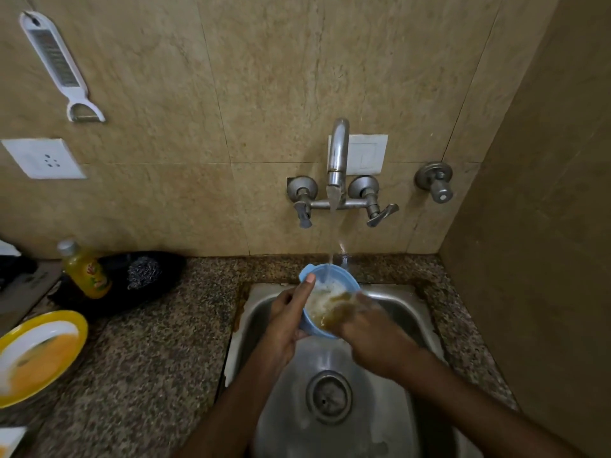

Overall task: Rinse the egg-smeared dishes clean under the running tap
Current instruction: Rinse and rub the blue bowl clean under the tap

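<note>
Granite counter (148, 342) surrounds the steel sink (413, 312), where my left hand (284, 322) grips the blue bowl (334, 276) under the tap's stream (332, 233); my right hand (373, 328) is inside, too blurred to read its fingers (365, 304). Wet plastic could slip, or eggy water splash out.

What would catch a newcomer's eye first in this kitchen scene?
First comes the blue bowl held over the steel sink under the tap's running stream, the left hand gripping its rim while the blurred right hand works inside it. Next, the yellow plate smeared with egg, on the counter at far left.
</note>
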